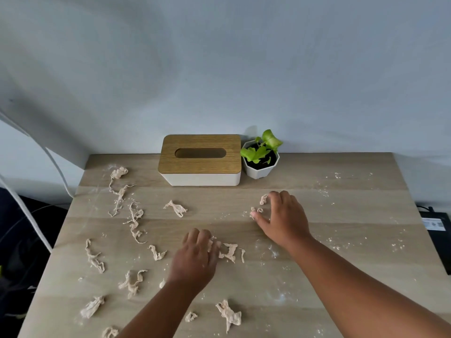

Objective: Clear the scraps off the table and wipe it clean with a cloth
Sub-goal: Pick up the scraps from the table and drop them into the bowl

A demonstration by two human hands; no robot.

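Several beige, crumpled scraps lie scattered over the light wooden table (pixel 341 215), mostly on its left half, such as one scrap (pixel 175 208) near the middle. White crumbs and dust speckle the surface. My left hand (pixel 195 257) is at the table's centre, knuckles up, its curled fingers gripping one end of a long scrap (pixel 230 251) that trails out to the right. My right hand (pixel 284 218) is further back and to the right. Its fingers and thumb curve around some small scraps (pixel 258 206). No cloth is in view.
A tissue box (pixel 200 159) with a wooden lid stands at the back centre against the wall, with a small potted plant (pixel 261 157) in a white pot beside it. White cables (pixel 24 208) hang left of the table. A dark device (pixel 436 230) sits off the right edge.
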